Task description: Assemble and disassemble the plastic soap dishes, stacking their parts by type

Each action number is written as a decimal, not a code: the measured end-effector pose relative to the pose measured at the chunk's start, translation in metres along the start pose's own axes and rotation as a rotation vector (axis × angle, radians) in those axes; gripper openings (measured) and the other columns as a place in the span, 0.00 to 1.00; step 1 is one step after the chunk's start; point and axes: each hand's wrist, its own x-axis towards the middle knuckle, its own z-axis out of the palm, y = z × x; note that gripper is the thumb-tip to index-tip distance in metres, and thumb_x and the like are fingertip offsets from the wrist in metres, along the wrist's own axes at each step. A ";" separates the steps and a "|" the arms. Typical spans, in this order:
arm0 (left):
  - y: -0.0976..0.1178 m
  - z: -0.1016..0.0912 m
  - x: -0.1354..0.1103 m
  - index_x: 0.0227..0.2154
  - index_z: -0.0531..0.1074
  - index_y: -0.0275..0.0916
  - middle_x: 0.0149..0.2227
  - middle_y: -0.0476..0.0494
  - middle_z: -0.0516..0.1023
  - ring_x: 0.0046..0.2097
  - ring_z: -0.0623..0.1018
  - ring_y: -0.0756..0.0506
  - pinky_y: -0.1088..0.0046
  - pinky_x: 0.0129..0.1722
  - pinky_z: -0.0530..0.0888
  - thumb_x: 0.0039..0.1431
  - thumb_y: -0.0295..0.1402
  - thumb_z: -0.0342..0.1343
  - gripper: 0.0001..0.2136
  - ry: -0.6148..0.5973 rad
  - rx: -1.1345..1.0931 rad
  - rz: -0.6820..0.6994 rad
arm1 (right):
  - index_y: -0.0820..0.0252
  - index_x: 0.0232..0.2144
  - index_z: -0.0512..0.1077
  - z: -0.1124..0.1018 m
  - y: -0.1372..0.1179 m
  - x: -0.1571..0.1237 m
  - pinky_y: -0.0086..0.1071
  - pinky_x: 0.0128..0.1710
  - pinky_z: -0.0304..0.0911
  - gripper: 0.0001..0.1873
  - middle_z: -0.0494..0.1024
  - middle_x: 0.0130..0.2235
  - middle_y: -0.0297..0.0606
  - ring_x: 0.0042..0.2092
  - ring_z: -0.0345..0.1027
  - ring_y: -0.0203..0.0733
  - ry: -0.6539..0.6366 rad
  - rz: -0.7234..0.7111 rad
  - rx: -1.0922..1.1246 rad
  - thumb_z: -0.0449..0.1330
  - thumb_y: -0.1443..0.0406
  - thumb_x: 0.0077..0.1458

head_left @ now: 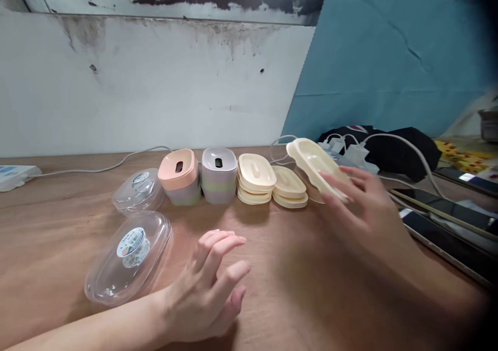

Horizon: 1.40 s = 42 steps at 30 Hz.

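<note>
My right hand grips the near end of a cream plastic piece, shallow and oval like a lid or tray, held tilted above the table. Just left of it stand a short stack of cream oval lids and a taller stack of similar lids. My left hand is in front of the stacks with loosely curved fingers and nothing in them. A peach-topped container and a lilac-topped container, each with a slot in its top, stand beside the stacks.
Two clear plastic covers with round stickers, a near one and a far one, lie on the left of the wooden table. Several phones, white chargers and cables occupy the right. A power strip sits far left.
</note>
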 end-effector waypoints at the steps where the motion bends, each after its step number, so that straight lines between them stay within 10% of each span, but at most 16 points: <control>1: 0.000 0.000 0.001 0.42 0.62 0.36 0.50 0.34 0.64 0.54 0.62 0.38 0.55 0.52 0.66 0.51 0.22 0.48 0.14 -0.006 -0.002 0.003 | 0.56 0.51 0.68 0.004 0.004 0.012 0.45 0.46 0.63 0.22 0.62 0.51 0.51 0.53 0.59 0.56 -0.019 0.036 -0.093 0.46 0.57 0.59; 11: -0.002 0.002 0.000 0.42 0.64 0.34 0.50 0.34 0.62 0.54 0.61 0.39 0.56 0.53 0.64 0.51 0.21 0.47 0.14 -0.055 -0.045 0.061 | 0.58 0.43 0.74 0.072 -0.007 0.043 0.44 0.35 0.60 0.20 0.72 0.40 0.55 0.41 0.65 0.57 -0.293 0.011 -0.454 0.49 0.56 0.57; 16: -0.005 0.009 -0.003 0.42 0.64 0.34 0.51 0.34 0.61 0.54 0.61 0.39 0.56 0.54 0.64 0.51 0.21 0.46 0.14 -0.013 -0.076 0.065 | 0.57 0.48 0.70 0.059 -0.002 0.043 0.45 0.43 0.58 0.21 0.68 0.49 0.52 0.49 0.60 0.57 -0.275 -0.050 -0.451 0.48 0.56 0.59; 20: -0.003 0.004 0.001 0.42 0.63 0.34 0.51 0.35 0.61 0.54 0.61 0.40 0.57 0.55 0.63 0.51 0.21 0.47 0.14 -0.060 -0.080 0.053 | 0.66 0.56 0.60 0.039 0.016 0.071 0.55 0.48 0.49 0.32 0.53 0.58 0.63 0.59 0.44 0.68 -0.033 0.193 -0.435 0.46 0.50 0.58; 27: -0.002 0.000 0.003 0.42 0.63 0.33 0.49 0.33 0.63 0.53 0.62 0.39 0.57 0.53 0.65 0.51 0.21 0.48 0.13 -0.060 -0.051 0.053 | 0.77 0.55 0.60 0.029 0.058 0.097 0.59 0.37 0.59 0.45 0.61 0.49 0.75 0.49 0.57 0.82 -0.285 0.510 -0.254 0.58 0.47 0.45; 32: -0.001 -0.003 0.004 0.46 0.60 0.33 0.52 0.34 0.57 0.55 0.58 0.39 0.59 0.56 0.62 0.51 0.22 0.48 0.17 -0.022 -0.059 -0.008 | 0.63 0.59 0.54 0.002 0.027 0.047 0.53 0.51 0.58 0.40 0.53 0.57 0.57 0.57 0.52 0.66 -0.116 0.315 -0.175 0.55 0.49 0.49; 35: 0.000 -0.015 0.013 0.54 0.51 0.33 0.58 0.31 0.47 0.60 0.51 0.37 0.57 0.58 0.57 0.54 0.29 0.50 0.25 -0.015 -0.024 -0.073 | 0.52 0.56 0.56 -0.004 -0.011 0.001 0.49 0.50 0.62 0.33 0.49 0.60 0.45 0.60 0.48 0.59 -0.220 -0.295 0.081 0.57 0.54 0.48; 38: -0.005 -0.027 0.024 0.59 0.43 0.33 0.61 0.27 0.43 0.63 0.47 0.33 0.53 0.58 0.57 0.54 0.41 0.54 0.36 -0.248 -0.065 -0.121 | 0.51 0.59 0.48 0.004 -0.045 -0.031 0.43 0.50 0.64 0.42 0.36 0.64 0.43 0.61 0.47 0.57 -0.456 -0.675 0.242 0.62 0.60 0.45; 42: -0.012 -0.033 0.030 0.59 0.48 0.34 0.58 0.26 0.55 0.57 0.62 0.32 0.56 0.51 0.67 0.44 0.45 0.62 0.42 -0.648 -0.204 -0.237 | 0.52 0.61 0.41 0.027 -0.059 -0.045 0.45 0.53 0.59 0.51 0.32 0.64 0.48 0.63 0.41 0.58 -0.588 -0.637 0.451 0.65 0.56 0.41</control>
